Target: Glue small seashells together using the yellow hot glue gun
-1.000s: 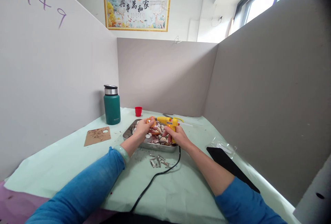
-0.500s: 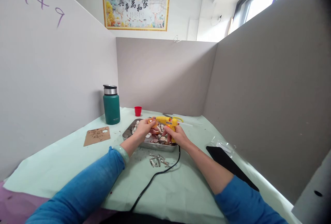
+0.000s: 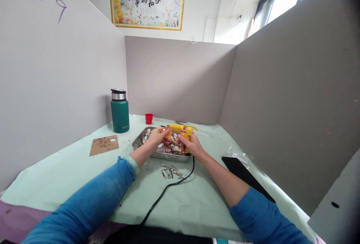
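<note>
My right hand (image 3: 189,144) is wrapped round the grip of a yellow glue gun (image 3: 181,128), whose nozzle points left. Pinched in my left hand (image 3: 158,137) is a small orange object (image 3: 168,133), close to the nozzle. Both hands are above a metal tray (image 3: 171,157) of shells and stones (image 3: 176,149). The gun's black cord (image 3: 165,190) runs down to the near table edge. In front of the tray lies a small pile of metal clips (image 3: 170,171).
A green bottle (image 3: 120,114) and a brown card (image 3: 104,145) are at the left. A red cup (image 3: 149,119) stands behind the tray. At the right lie a black sheet (image 3: 247,176) and clear plastic wrap (image 3: 239,155). Grey panels (image 3: 180,79) surround the table.
The view has shifted slightly, so everything sits a little higher in it. The gun's nozzle and the orange object look closer together. Both hands keep their holds.
</note>
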{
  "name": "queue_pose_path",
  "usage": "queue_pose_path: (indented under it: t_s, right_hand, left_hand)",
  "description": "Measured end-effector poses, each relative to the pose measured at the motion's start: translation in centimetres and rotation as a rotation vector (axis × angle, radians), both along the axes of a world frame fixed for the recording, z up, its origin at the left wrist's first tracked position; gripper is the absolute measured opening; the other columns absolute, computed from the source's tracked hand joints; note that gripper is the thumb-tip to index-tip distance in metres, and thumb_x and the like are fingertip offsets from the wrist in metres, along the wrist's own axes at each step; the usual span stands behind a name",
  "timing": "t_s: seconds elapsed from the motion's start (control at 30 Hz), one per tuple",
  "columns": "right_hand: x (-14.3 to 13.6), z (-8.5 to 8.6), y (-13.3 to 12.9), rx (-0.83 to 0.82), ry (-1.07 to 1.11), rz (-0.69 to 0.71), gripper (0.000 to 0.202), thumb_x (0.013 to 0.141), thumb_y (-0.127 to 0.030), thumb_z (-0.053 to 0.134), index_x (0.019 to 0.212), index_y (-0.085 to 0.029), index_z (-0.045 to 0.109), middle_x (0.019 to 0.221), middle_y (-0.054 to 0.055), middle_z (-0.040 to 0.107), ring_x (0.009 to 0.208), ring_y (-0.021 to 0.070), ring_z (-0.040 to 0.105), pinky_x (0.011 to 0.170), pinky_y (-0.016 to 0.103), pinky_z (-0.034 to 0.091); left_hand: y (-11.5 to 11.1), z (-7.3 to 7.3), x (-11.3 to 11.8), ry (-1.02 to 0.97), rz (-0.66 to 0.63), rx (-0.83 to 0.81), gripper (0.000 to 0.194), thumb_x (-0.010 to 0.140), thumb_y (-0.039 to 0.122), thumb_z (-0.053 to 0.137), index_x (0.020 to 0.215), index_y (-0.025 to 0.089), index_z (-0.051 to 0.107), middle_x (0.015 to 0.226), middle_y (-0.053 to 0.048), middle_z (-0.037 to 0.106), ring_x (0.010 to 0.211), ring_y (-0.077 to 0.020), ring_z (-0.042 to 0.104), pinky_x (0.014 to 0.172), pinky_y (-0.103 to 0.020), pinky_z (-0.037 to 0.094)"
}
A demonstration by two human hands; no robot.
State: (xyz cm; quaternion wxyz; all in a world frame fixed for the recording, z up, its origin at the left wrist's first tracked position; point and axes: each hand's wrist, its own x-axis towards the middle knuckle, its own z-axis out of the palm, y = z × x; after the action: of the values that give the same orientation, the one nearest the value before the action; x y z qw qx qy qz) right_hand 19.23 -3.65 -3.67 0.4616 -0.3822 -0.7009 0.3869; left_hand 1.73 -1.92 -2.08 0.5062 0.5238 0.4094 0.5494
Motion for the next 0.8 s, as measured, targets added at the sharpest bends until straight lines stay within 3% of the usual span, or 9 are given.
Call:
queue_pose_path:
  t_s: [0.2,0.33,0.63,0.8]
  right_hand:
    - [-0.1,0.5,-0.3,-0.024,-0.028,-0.004,0.041,0.078,-0.055,0.059,0.079,-0.014,0.066,0.044,-0.001,0.056,0.039,0.0098,0.048,0.042,0.021,0.038]
    - [-0.1,0.6,-0.2,-0.022,-0.009,0.003,0.042,0.077,-0.055,0.060,0.086,-0.015,0.064,0.058,0.001,0.064,0.040,0.0087,0.050,0.041,0.020,0.039]
    - [0.0,1.1,-0.6,-0.009,-0.003,-0.017,0.046,0.077,-0.059,0.058,0.071,-0.014,0.064,0.044,-0.002,0.055,0.039,0.0084,0.048,0.043,0.020,0.039]
    - [0.1,0.8,0.2,-0.003,0.037,-0.076,0.044,0.077,-0.057,0.058,0.069,-0.014,0.063,0.053,0.002,0.061,0.038,0.0081,0.049,0.041,0.021,0.039]
  left_hand:
    - [0.0,-0.1,-0.3,-0.093,-0.005,-0.029,0.014,0.078,0.022,0.070,0.080,0.010,0.062,0.065,-0.005,0.066,0.050,-0.0115,0.062,0.047,-0.020,0.053]
    - [0.1,-0.2,-0.5,-0.107,-0.012,-0.040,0.015,0.079,0.023,0.068,0.081,0.010,0.062,0.064,-0.004,0.065,0.051,-0.0117,0.062,0.048,-0.020,0.053]
    - [0.7,0.0,-0.5,-0.144,-0.007,-0.056,0.014,0.078,0.019,0.068,0.086,0.009,0.062,0.068,-0.005,0.065,0.051,-0.0118,0.062,0.049,-0.022,0.054]
    - [1.6,0.5,0.5,-0.184,0.002,-0.031,0.007,0.080,0.014,0.065,0.083,0.009,0.061,0.067,-0.005,0.065,0.050,-0.0100,0.061,0.053,-0.021,0.054]
